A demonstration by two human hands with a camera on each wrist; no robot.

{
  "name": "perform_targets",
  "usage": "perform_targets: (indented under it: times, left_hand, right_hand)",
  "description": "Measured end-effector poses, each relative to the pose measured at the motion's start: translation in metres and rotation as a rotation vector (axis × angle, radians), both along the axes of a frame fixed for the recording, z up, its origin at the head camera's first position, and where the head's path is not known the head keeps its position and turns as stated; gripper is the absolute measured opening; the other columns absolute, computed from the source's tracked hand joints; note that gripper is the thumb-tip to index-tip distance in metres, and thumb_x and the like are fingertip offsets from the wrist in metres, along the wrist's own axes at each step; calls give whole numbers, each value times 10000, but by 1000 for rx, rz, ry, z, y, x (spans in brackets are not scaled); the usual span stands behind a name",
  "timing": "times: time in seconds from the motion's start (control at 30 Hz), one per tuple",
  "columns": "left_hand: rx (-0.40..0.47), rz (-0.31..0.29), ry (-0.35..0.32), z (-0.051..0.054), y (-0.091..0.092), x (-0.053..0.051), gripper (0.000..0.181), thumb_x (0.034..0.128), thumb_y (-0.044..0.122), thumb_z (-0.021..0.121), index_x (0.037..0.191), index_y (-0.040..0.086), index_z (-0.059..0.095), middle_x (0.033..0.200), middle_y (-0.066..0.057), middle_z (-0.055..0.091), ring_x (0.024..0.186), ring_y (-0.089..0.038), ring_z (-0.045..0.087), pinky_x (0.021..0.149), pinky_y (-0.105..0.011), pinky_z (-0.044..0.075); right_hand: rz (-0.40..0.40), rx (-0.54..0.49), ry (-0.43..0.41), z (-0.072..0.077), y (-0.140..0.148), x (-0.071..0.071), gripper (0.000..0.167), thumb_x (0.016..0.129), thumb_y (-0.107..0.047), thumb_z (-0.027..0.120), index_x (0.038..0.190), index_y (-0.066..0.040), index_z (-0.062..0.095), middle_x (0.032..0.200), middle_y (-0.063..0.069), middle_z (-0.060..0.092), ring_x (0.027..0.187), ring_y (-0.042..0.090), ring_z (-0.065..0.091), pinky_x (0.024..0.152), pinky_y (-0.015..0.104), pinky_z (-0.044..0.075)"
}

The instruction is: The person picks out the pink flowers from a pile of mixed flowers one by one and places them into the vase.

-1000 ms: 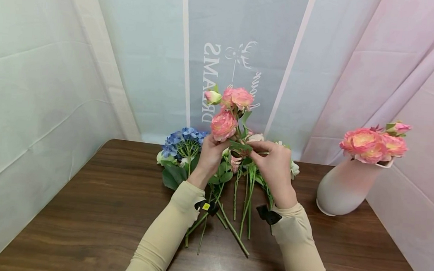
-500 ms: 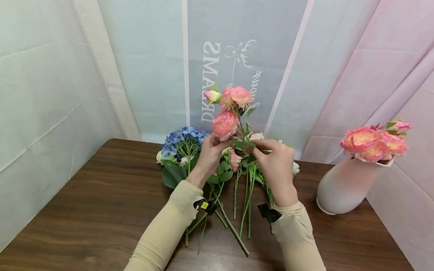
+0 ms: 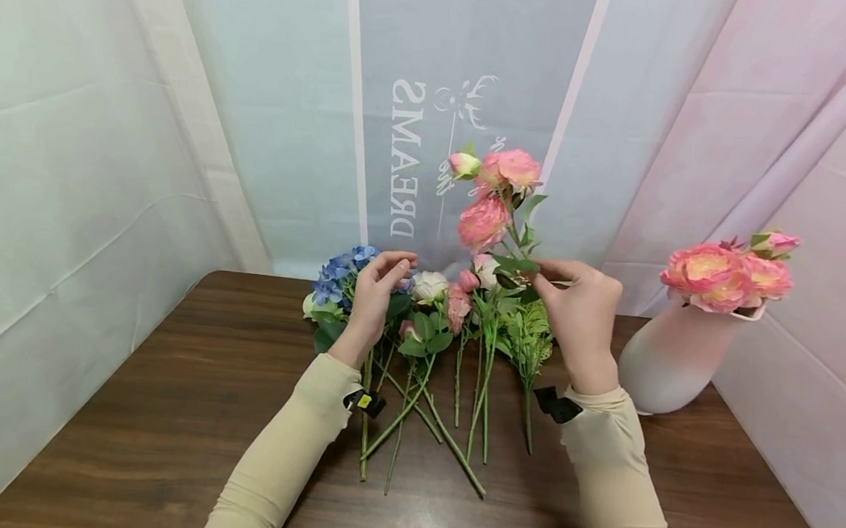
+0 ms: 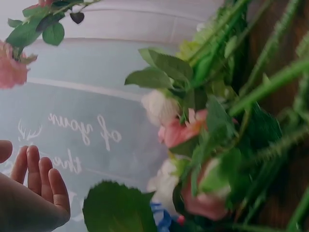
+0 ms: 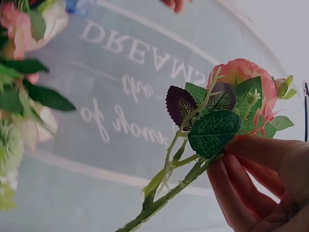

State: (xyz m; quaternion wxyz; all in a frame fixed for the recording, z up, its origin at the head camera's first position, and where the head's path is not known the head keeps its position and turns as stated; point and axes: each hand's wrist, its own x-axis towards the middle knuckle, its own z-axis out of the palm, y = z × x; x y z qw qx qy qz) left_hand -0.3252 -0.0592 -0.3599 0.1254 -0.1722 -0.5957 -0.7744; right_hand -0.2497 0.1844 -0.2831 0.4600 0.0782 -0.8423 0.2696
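Observation:
My right hand [image 3: 581, 318] pinches the green stem of a pink peony spray [image 3: 485, 223], which stands raised above the table with two full blooms and a bud. In the right wrist view thumb and fingers close on the stem [image 5: 193, 169] just under its leaves. My left hand [image 3: 377, 297] is off the spray, held in the air over the blue hydrangea [image 3: 335, 279]; its fingers are loosely bent with nothing between them. The left wrist view shows that hand [image 4: 36, 188] apart from every flower.
Several loose flowers, among them a white rose [image 3: 430, 287] and a green fern-like sprig [image 3: 532, 343], lie on the brown table [image 3: 167, 410] with stems toward me. At the right a white-and-pink vase [image 3: 679, 364] holds pink peonies [image 3: 713, 278]. Fabric walls enclose the table.
My left hand has let go of the peony spray and drawn back to the left. The right hand has carried the spray to the right and slightly up.

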Motion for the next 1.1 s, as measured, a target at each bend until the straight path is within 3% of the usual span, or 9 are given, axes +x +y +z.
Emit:
perform_targets:
  times: [0.07,0.3,0.53,0.57,0.67,0.8,1.0,1.03,1.1]
  left_hand:
    - [-22,9,-5,-2,-5,0,261,963,219,563,1114,20,641,1083,-168,626,893,-162,587,798,-313,471]
    - [-96,39,-17,-10,-25,1,292,960,233,568,1133,6,627,1094,-154,628,909,-154,591,783,-289,466]
    - [-164,59,-54,-14,-46,5,323,968,231,555,1175,-12,603,1141,-192,606,925,-100,583,798,-258,464]
    - [-176,65,-58,-15,-49,5,335,970,234,550,1186,-19,596,1147,-193,602,934,-93,580,803,-257,462]
    - [-218,93,-70,-17,-59,6,351,971,246,548,1205,-12,589,1164,-191,587,942,-89,570,824,-263,457]
    - [-280,111,-97,-21,-72,5,355,975,268,539,1227,21,585,1193,-156,561,972,-99,544,853,-270,448]
    - [-329,135,-133,-26,-86,4,394,976,280,536,1266,15,561,1199,-124,558,1022,-181,523,817,-265,443]
    - [-335,142,-135,-26,-87,4,407,976,287,535,1273,11,556,1196,-122,559,1038,-205,520,815,-266,442]
    - [-341,155,-141,-27,-91,4,415,974,297,537,1276,13,555,1188,-121,558,1065,-250,512,829,-280,441]
  right_hand:
    - [-6,-2,10,3,5,0,159,785,-206,776,878,-77,786,775,108,738,669,262,708,642,361,478]
    - [-26,-13,2,14,21,4,138,797,-169,762,894,-74,783,801,128,737,681,286,711,614,69,336]
    - [-46,3,50,24,39,15,146,781,-99,751,898,-14,768,850,189,724,724,347,700,641,76,311]
    - [-52,3,53,26,42,17,143,781,-93,748,896,-11,767,850,189,724,732,318,703,648,70,312]
    - [-58,1,59,31,49,21,141,786,-88,738,900,-10,767,853,189,725,732,-15,662,656,28,317]
    - [-47,-10,64,38,59,28,155,793,-97,737,915,-6,764,868,196,723,705,-338,409,640,-9,320]
    - [-52,-46,58,50,71,34,206,795,-188,753,927,-30,768,857,206,720,651,-320,442,584,12,339]
    - [-55,-54,50,52,73,35,213,795,-208,754,929,-43,771,853,176,729,642,-309,454,580,12,349]
    - [-57,-73,34,56,78,36,216,791,-230,754,924,-61,775,800,-7,744,623,-290,476,579,14,365]
